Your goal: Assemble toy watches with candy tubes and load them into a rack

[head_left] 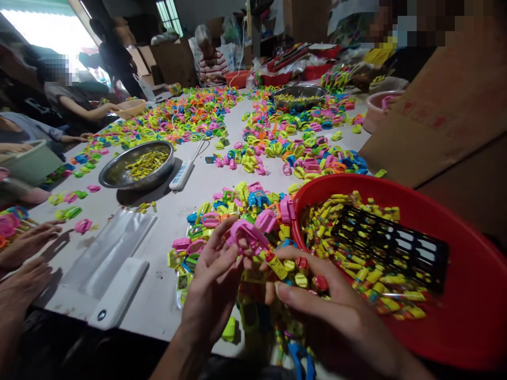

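Near the bottom centre, my left hand (216, 272) is closed round a pink plastic piece (246, 235) with a loop shape. My right hand (317, 295) is closed on several small yellow cylinders with red or yellow ends; one yellow cylinder (276, 265) points up toward the pink piece. The two hands are close together. Behind and below them lies a pile of pink, green, blue and yellow plastic pieces (211, 219). At the right, a red basin (471, 248) holds many yellow cylinders and a black slotted tray (390, 245).
A metal bowl (162, 174) with yellow pieces, a white power strip (182, 175), a clear plastic sheet (106, 253) and a white device (119, 295) lie leftward. Another person's hands (24, 269) rest at the left edge. A large cardboard box (439, 105) stands at the right.
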Demonstrator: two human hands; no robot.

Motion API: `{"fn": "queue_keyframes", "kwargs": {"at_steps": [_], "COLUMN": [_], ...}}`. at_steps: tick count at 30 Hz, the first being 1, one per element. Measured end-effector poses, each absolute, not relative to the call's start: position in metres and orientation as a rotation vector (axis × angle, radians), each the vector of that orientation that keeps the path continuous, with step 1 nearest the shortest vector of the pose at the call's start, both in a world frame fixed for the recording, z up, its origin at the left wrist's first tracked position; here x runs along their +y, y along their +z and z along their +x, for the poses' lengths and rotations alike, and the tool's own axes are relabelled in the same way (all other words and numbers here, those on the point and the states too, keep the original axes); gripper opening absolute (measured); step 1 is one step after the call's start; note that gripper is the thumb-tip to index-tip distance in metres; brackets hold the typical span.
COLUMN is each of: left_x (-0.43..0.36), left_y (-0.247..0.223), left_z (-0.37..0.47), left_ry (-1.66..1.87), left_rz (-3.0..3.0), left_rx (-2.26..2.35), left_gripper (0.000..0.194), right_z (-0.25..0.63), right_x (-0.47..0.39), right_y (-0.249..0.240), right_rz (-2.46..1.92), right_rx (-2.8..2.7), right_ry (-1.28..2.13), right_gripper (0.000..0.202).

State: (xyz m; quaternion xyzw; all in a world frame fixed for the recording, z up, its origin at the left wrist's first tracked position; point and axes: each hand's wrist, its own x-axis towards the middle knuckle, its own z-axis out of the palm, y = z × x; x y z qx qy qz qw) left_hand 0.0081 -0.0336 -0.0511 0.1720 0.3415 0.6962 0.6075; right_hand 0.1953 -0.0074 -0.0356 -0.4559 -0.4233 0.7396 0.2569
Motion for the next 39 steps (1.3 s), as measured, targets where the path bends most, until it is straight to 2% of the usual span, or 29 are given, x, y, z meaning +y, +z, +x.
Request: {"fn": "queue_keyframes", "kwargs": {"at_steps": [4, 10, 18, 24, 33, 37, 39], "left_x": [-0.038, -0.045, -0.045, -0.048, -0.048, -0.048, -0.049], "left_y": [-0.045, -0.042, -0.039, -0.046, -0.052, -0.054, -0.054], "left_z": [0.013, 0.018, 0.019, 0.019, 0.021, 0.019, 0.019], "left_ry": [1.618, 1.624, 1.632, 1.62, 1.619, 1.662, 1.682], "left_rz": [0.129, 0.141, 0.174, 0.212, 0.084, 0.042, 0.048], "left_rx": [0.644, 0.634, 0.645, 0.673, 0.624, 0.606, 0.588], "left_gripper": [0.02, 0.039, 0.032, 0.033, 0.036, 0.03, 0.029], "right_z": [0.195, 0.194, 0.196, 0.197, 0.194, 0.192, 0.191], "right_x": [-0.011, -0.016, -0.02, -0.017, -0.017, -0.015, -0.016], "right_y": [-0.042, -0.044, -0.046, -0.045, -0.044, -0.046, -0.049], "right_rz": [-1.199, -1.111, -1.171, -1.132, -1.01, -0.906, -0.97], "right_rx": [-1.103, -0.946, -1.055, -1.159, -0.849, -0.896, -0.892], "right_ry": [2.076, 2.151, 2.022, 1.968, 2.368, 2.357, 2.317], "right_gripper": [0.072, 0.067, 0.068, 0.054, 0.055, 0.048, 0.055]}}
